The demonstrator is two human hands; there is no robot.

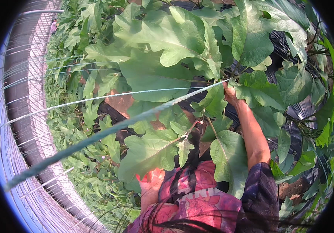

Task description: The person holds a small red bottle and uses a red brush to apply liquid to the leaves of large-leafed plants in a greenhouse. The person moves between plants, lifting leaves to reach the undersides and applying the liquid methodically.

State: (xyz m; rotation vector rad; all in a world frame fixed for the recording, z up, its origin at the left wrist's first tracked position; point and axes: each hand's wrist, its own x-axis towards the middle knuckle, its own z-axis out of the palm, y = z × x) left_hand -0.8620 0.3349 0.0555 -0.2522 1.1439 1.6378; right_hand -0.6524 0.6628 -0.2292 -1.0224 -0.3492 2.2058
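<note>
My right hand (pixel 229 92) reaches in among the stems of a leafy plant with broad lobed leaves, which looks like an eggplant (pixel 167 38). Leaves cover its fingertips, so what they touch is hidden. A green twine (pixel 143 115) runs from the lower left up to the plant close beside that hand. My left hand (pixel 152 179) is low, in front of my body, palm partly up under a large leaf (pixel 149 151); a reddish-orange item (pixel 149 176) shows at its fingers, too unclear to name. A small pale flower (pixel 201 122) stands on a stem between the hands.
A second twine (pixel 97 99) crosses at the left, with thinner lines above it. Black plastic mulch (pixel 296 134) covers soil at the right, and more plants stand on both sides. Greenhouse framing (pixel 24 116) curves along the left. A distant person (pixel 53 26) is at the upper left.
</note>
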